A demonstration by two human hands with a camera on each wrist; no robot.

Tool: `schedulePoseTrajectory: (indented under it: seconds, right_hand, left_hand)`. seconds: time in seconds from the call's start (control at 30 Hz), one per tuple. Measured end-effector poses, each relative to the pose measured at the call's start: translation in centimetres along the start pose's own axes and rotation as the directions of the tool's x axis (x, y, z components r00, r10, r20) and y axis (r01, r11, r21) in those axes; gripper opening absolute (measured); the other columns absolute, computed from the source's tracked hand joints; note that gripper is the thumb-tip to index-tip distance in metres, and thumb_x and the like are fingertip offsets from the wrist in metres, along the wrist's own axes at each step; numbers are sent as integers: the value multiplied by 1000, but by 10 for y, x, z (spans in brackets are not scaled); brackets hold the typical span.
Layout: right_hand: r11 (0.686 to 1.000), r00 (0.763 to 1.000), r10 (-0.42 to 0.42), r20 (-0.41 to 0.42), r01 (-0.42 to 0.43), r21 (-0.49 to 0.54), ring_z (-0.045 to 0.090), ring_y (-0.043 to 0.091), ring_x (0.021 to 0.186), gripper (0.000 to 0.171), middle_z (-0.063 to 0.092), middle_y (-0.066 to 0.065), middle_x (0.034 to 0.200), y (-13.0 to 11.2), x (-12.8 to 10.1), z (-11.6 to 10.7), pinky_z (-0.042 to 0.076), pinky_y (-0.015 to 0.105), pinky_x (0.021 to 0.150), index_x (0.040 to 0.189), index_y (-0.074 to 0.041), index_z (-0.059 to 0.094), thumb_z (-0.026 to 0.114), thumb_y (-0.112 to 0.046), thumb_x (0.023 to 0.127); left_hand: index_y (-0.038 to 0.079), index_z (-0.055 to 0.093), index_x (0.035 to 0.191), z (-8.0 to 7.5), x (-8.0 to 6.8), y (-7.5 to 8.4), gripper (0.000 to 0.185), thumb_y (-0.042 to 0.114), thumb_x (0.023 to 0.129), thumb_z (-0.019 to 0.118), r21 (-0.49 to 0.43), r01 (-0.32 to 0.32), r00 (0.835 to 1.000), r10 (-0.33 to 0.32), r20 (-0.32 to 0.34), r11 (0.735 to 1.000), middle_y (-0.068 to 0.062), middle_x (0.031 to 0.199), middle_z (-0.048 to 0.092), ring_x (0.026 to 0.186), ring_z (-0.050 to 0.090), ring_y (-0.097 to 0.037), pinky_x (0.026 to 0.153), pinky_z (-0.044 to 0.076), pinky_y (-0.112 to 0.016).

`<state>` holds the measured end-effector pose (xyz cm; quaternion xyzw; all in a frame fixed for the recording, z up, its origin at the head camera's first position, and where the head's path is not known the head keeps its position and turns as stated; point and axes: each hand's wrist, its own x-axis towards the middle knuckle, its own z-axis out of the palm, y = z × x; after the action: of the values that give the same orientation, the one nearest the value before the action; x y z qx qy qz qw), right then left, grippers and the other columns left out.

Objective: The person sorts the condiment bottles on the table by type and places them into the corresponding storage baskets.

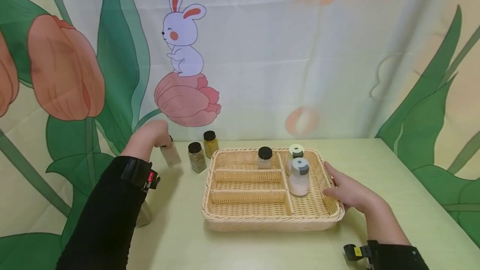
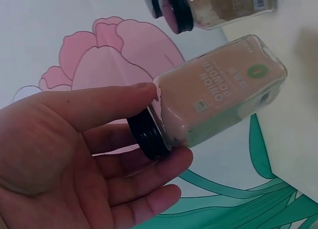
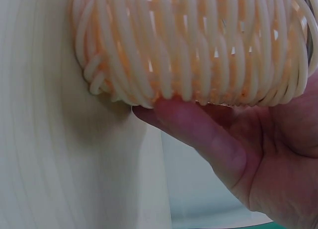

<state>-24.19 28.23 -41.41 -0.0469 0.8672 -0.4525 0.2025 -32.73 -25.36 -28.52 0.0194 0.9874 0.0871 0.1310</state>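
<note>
The left hand [image 1: 155,136] grips a spice jar [image 1: 171,154] by its black cap, far left of the wicker basket [image 1: 270,216]. The right hand [image 1: 350,193] rests relaxed against the basket's right wall.

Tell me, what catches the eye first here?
A woven basket with dividers sits mid-table, holding three jars at its far end. The left hand grips a black-capped spice jar beside two more jars, while the right hand rests against the basket's right rim.
</note>
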Motion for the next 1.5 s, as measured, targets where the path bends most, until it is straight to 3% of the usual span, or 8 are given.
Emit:
schedulePoseTrajectory:
  seconds: [0.27, 0.4, 0.7, 1.5]
  right_hand:
    - [1000, 1000, 3, 4, -3, 3, 67, 27, 72, 92, 18, 40, 155, 1, 1, -2, 57, 46, 56, 163, -13, -7, 59, -10, 99]
    - [1000, 1000, 5, 7, -5, 4, 67, 28, 71, 92, 20, 40, 154, 0, 1, -2, 57, 46, 57, 163, -13, -7, 59, -10, 99]
    - [1000, 1000, 2, 5, -2, 2, 67, 28, 72, 92, 19, 40, 155, 0, 2, -4, 57, 46, 56, 163, -13, -8, 59, -9, 100]
    - [1000, 1000, -7, -4, 7, -3, 67, 27, 68, 91, 22, 40, 153, -3, -2, -1, 57, 46, 55, 164, -12, -6, 58, -9, 99]
  left_hand:
    - [-9, 67, 96, -14, -8, 5, 20, 10, 88, 72, 0, -23, 1000, 23, -18, 1000, -17, 88, 64, 77, 56, -29, 64, 47, -36]
    - [-11, 66, 101, -18, -12, 3, 26, 11, 89, 74, -9, -33, 999, 33, -41, 999, -20, 93, 66, 83, 61, -33, 70, 53, -40]
    - [-12, 67, 111, -24, -16, -6, 30, 8, 90, 74, -62, -28, 998, 25, -53, 998, -26, 106, 66, 97, 63, -41, 84, 55, -53]
    - [-11, 66, 117, -27, -21, -2, 35, 8, 89, 77, -70, -19, 999, 16, -49, 997, -28, 111, 64, 102, 60, -44, 87, 53, -57]
